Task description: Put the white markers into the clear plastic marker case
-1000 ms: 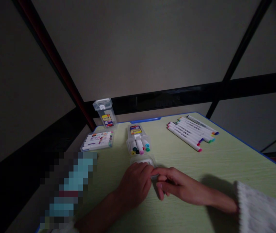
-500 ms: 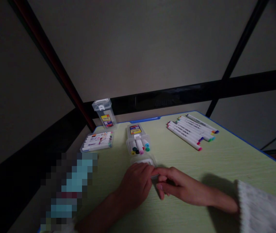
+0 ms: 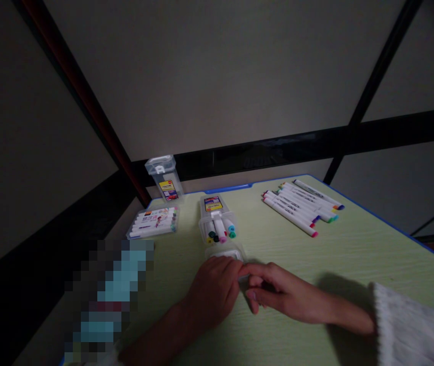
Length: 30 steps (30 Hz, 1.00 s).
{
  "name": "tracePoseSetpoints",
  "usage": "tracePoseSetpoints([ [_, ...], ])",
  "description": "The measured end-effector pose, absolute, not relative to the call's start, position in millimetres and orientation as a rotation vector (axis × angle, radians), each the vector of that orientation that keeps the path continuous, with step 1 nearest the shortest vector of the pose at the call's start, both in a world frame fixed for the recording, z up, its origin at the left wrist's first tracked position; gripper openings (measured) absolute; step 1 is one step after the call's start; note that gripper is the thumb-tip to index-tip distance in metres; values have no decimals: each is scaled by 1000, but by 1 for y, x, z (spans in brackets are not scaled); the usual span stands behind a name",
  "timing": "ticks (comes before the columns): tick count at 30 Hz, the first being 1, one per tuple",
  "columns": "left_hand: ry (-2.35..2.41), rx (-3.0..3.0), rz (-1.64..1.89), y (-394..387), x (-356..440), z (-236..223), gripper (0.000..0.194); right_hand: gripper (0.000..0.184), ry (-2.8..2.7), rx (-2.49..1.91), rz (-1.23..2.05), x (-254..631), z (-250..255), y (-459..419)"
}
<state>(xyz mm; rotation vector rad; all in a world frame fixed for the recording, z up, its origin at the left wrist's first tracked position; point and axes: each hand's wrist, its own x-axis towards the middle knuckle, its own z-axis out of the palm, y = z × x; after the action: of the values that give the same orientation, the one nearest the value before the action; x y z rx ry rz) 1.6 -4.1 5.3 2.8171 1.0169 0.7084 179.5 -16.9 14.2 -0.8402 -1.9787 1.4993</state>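
Note:
Resting on the table just in front of me, my left hand [image 3: 217, 284] is curled, its fingertips hidden underneath; whether anything is in it I cannot make out. My right hand [image 3: 273, 292] reaches in from the right, index finger stretched against the left hand's knuckles, the other fingers loosely bent and apart, nothing visible between them. Beyond the hands lies a clear plastic marker box [image 3: 209, 206], mouth toward me, with several markers [image 3: 220, 231] showing their coloured ends. Its open lid [image 3: 220, 250] lies flat, partly covered by my left hand.
Back left stands another clear box [image 3: 165, 178], upright and closed. In front of it lies a flat case of white markers [image 3: 155, 222]. Several loose white markers [image 3: 300, 203] lie in a row at right. A pixelated turquoise patch [image 3: 121, 279] covers the left side. Panelled walls border the green table [image 3: 354, 254].
The camera view shifts very slightly. Both hands, the boxes and the markers stay in the same places.

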Motion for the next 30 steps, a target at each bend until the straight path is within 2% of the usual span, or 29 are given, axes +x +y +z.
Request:
tracePoseSetpoints([
  [17,965,2833,983,-6,1,4,23,26,-1909,-853,1488,178,11,-18],
  [30,941,2847,1049,-8,4,7,21,23,-1936,-1020,1204,179,14,-16],
])
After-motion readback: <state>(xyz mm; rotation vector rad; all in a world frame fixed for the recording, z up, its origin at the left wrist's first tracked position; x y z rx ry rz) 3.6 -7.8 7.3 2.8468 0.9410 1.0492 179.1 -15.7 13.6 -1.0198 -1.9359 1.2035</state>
